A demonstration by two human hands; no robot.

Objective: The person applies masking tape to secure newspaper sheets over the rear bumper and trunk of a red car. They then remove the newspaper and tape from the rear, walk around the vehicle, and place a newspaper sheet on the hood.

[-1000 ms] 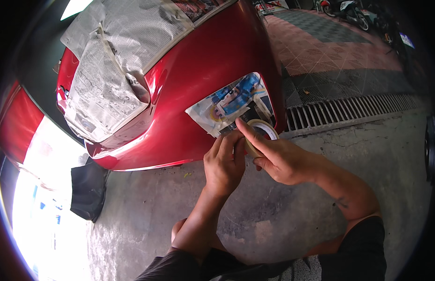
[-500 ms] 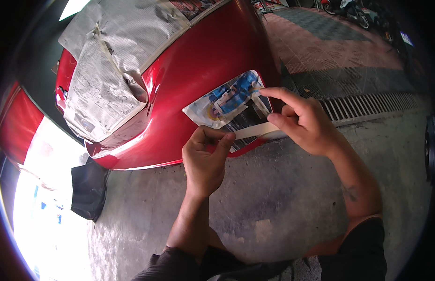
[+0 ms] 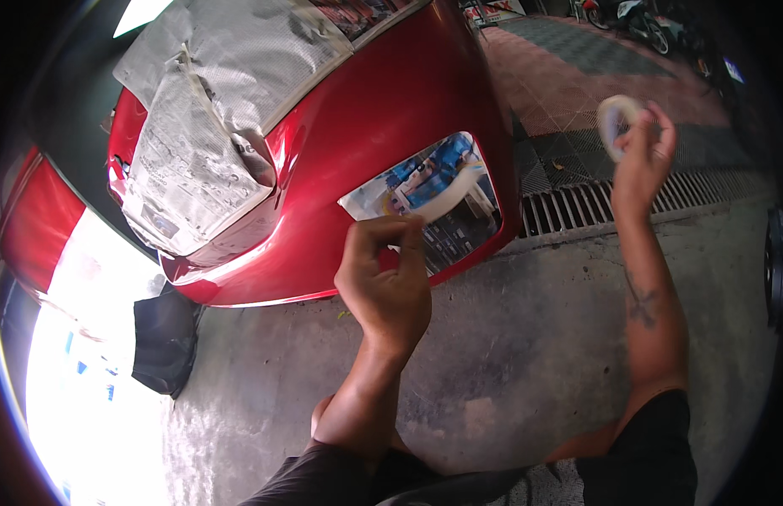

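While the left hand (image 3: 383, 282), at the centre of the frame, pinches one end of a short, bowed, cream-coloured strip of tape (image 3: 450, 197) between thumb and forefinger, other fingers curled in, the right hand (image 3: 648, 156), upper right, is half open around a pale, ring-shaped tape roll (image 3: 606, 122), gripping its edge; strip and roll, well apart. Strip: seen across a four-sided patch of colour-printed paper (image 3: 463, 236), right of centre; contact with the paper, cannot tell. Surround: curved, glossy, red-painted body panel (image 3: 366, 101), upper middle; creased grey newsprint covering (image 3: 265, 67), upper left. Handling, as judged: pinch the extreme end only, sparing the adhesive; straighten the bow before contact; one end down first, then smooth along its length; roll held clear throughout.
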